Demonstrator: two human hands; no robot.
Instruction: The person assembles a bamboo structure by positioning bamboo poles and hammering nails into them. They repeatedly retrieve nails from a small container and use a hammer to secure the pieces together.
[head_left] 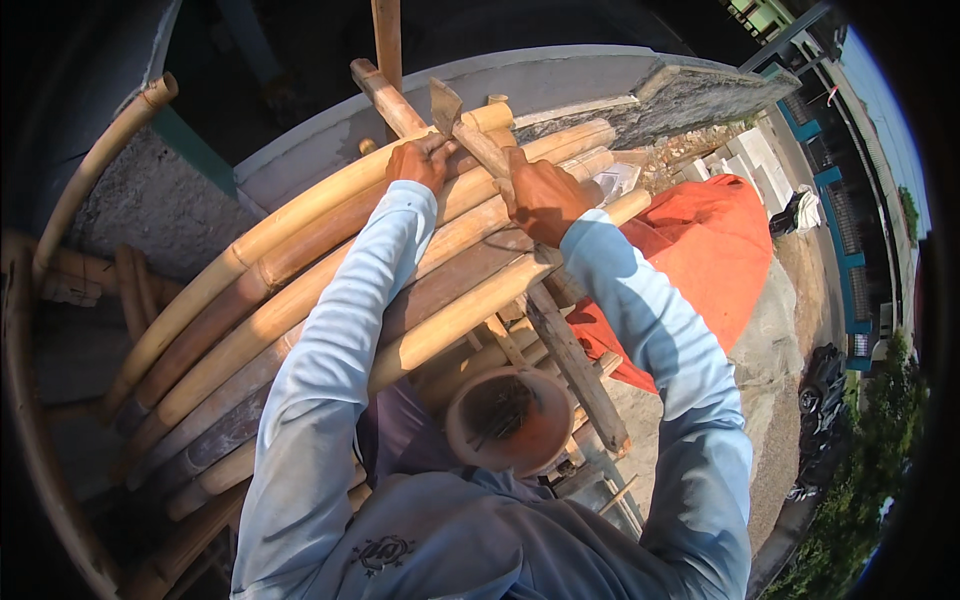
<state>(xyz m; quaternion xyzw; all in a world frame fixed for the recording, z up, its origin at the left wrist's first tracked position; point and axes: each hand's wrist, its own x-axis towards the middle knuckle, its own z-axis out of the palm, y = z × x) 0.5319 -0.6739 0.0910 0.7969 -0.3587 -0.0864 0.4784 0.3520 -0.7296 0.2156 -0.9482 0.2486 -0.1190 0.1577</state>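
Note:
Several long bamboo poles [290, 205] lie side by side in front of me, curving across the view from lower left to upper right. On the upper poles rests my left hand [420, 165]; its fingers are bent and close together, and what they pinch, if anything, is hidden. My right hand [545, 195] is wrapped round the handle of a wooden-handled tool [482, 150]. The tool's broad, flat, brownish head [445, 105] points up and left, just beyond my left hand; whether it is a hatchet or a hammer I cannot make out.
Below the poles stands a round bucket [510, 420] with thin dark pieces inside. A wooden beam [575, 365] slants beside it. Orange cloth [705, 245] hangs at the right. Beyond the poles runs a low concrete wall [560, 75]; an upright post [388, 45] rises there.

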